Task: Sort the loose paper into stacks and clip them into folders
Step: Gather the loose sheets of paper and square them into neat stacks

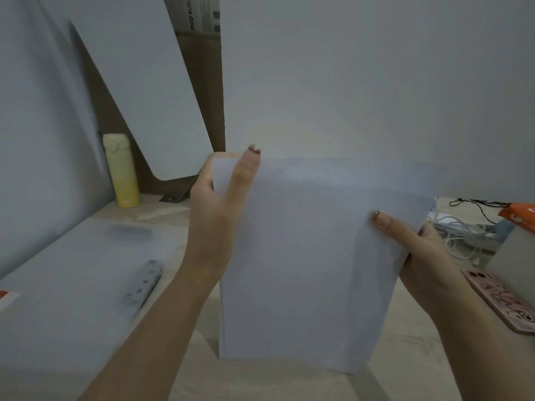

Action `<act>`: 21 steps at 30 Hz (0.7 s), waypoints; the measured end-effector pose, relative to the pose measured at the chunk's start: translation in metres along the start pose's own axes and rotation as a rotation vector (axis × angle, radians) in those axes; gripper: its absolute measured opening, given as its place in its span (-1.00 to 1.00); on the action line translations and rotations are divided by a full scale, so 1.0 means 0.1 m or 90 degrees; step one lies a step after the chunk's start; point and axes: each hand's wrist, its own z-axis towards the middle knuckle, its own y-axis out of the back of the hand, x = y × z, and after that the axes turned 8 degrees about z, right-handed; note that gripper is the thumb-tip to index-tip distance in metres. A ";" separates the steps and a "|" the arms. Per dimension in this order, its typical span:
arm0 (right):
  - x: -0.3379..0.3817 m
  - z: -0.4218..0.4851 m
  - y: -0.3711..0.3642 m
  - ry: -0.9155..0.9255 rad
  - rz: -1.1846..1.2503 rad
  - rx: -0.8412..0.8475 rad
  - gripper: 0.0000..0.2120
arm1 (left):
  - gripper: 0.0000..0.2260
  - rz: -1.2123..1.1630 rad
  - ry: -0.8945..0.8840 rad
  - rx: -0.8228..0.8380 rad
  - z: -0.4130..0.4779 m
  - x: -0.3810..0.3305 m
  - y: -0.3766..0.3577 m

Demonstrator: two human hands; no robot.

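A stack of white paper point(307, 261) stands upright on its lower edge on the beige table, in the middle of the view. My left hand point(220, 204) grips its top left corner, thumb on the near face and fingers behind. My right hand point(417, 247) holds the right edge, thumb pressed on the front of the sheets. An open translucent folder point(72, 285) lies flat at the left, with its metal clip bar point(144, 282) near its right edge.
A yellow bottle point(121, 169) stands at the back left beside leaning white boards point(139, 91) and a cardboard box point(199, 24). A phone in a pink case point(500, 302) lies at the right, near white cables point(460, 230) and an orange packet point(521, 212).
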 end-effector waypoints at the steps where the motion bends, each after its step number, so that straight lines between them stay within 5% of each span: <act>1: -0.03 -0.02 0.03 -0.017 -0.016 0.008 -0.58 | -0.78 0.012 -0.001 0.007 -0.01 0.02 0.02; 4: -0.16 -0.10 0.11 -0.074 -0.055 0.005 -0.39 | -0.71 0.028 0.051 0.011 -0.14 0.18 0.08; 8: -0.28 -0.20 0.11 -0.106 -0.096 0.006 -0.38 | -0.62 0.000 0.173 0.005 -0.38 0.45 0.12; 14: 0.09 -0.07 -0.05 0.042 -0.131 -0.117 -0.22 | -0.75 0.037 0.181 0.003 -0.28 0.37 0.10; 21: 0.18 0.07 -0.23 0.076 -0.147 -0.305 -0.84 | -0.68 0.020 0.178 0.006 -0.30 0.33 0.08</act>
